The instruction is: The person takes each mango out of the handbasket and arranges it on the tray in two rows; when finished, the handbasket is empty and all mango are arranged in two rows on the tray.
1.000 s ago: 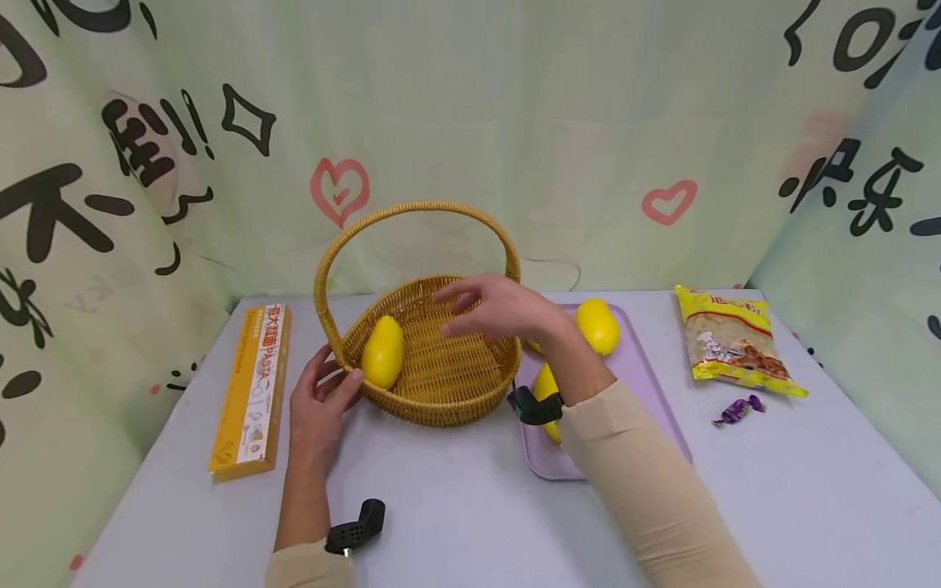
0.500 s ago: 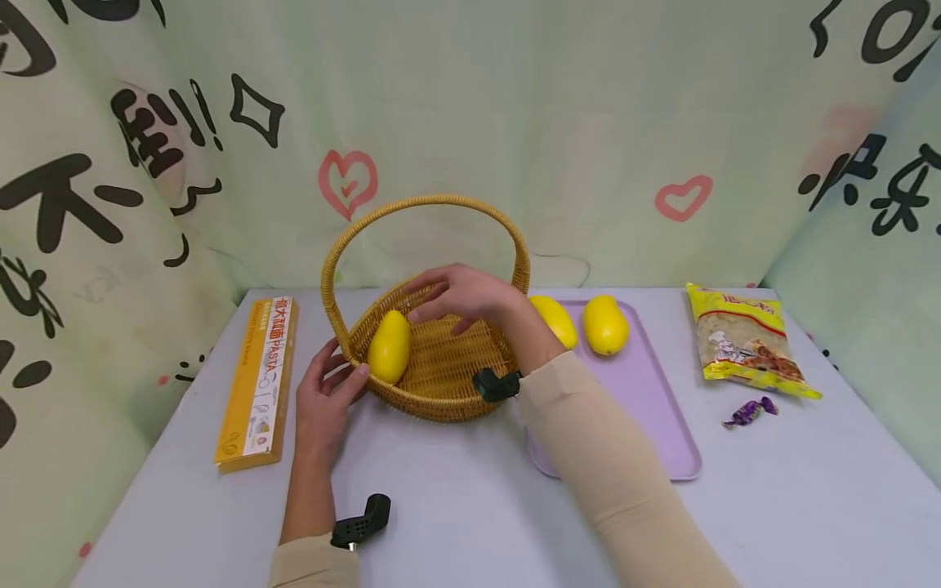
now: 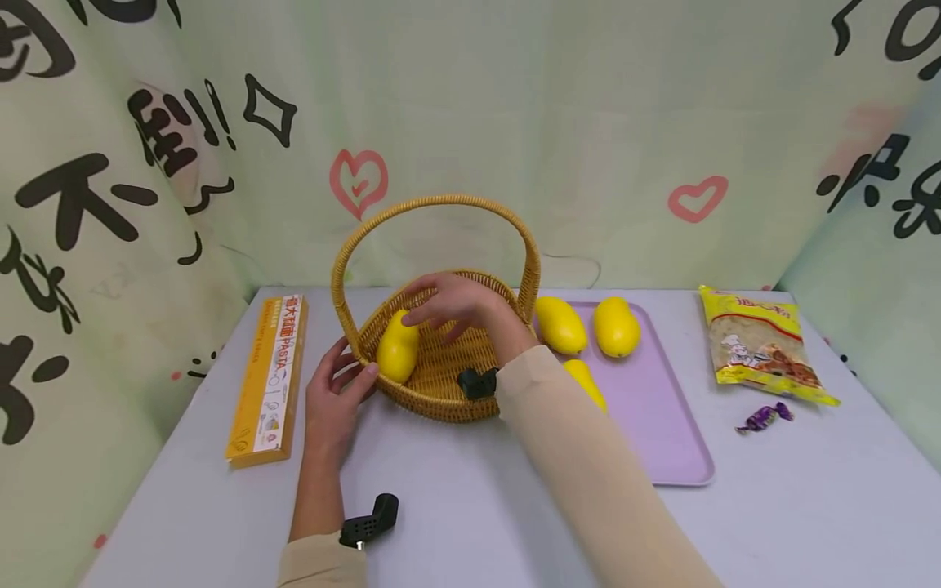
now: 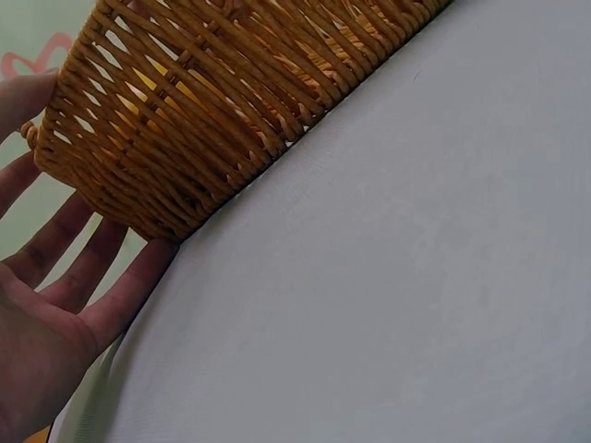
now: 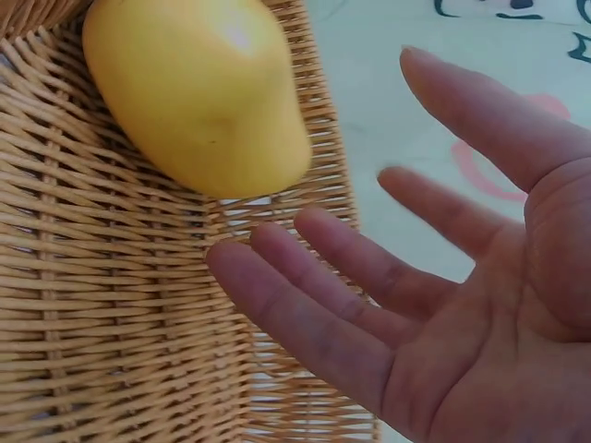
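Observation:
A wicker basket (image 3: 441,408) with an arched handle stands mid-table. My left hand (image 3: 334,408) grips its left rim, thumb at the edge; in the left wrist view, the fingers (image 4: 69,245) lie against the outer weave. Inside, on the left, sits a yellow mango (image 3: 397,351). Over the basket reaches my right hand (image 3: 459,306), its fingers loosely bent and close to that mango. The right wrist view shows this palm holding nothing, with the fingertips (image 5: 235,258) apart from the mango (image 5: 203,92).
Right of the basket lies a lilac tray (image 3: 662,433) with three yellow mangoes (image 3: 617,327), one partly behind the right sleeve. Farther right are a yellow food bag (image 3: 764,343) and a purple wrapped candy (image 3: 764,417). A pasta box (image 3: 268,380) lies at left.
My right hand has moved left, from the basket's right part to beside the mango inside. The left hand stays at the rim. The view has shifted slightly.

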{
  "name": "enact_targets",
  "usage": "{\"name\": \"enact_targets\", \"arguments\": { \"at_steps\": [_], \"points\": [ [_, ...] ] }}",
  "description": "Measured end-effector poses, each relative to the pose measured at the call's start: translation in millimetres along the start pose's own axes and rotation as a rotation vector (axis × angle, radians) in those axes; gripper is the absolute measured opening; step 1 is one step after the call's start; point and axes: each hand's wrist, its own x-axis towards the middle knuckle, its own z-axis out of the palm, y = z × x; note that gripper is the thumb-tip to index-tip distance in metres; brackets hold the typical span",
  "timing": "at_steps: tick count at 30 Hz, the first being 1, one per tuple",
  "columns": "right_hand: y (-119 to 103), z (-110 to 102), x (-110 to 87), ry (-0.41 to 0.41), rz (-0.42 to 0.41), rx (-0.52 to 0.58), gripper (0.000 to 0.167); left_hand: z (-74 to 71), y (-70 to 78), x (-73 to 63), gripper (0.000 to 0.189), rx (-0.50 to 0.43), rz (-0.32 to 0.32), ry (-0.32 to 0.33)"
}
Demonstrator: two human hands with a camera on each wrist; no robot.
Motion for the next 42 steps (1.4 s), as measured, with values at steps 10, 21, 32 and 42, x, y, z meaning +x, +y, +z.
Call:
{"name": "enact_targets", "arguments": {
  "at_steps": [10,21,32,42],
  "points": [
    [8,13,17.9,-0.01,0.123,0.078,0.068,-1.5,-0.2,-0.4,0.07,0.005,-0.008,0.005],
    [13,17,24.0,-0.067,0.152,0.064,0.07,0.4,1.4,0.1,0.069,0.004,-0.004,0.002],
    [19,18,26.0,-0.185,0.069,0.055,0.066,-1.0,1.6,-1.2,0.069,-0.004,-0.008,0.0],
    [22,15,25.3,-0.205,0.023,0.022,0.067,-1.1,4.0,-1.8,0.07,0.0,-0.001,-0.001]
  ]
}}
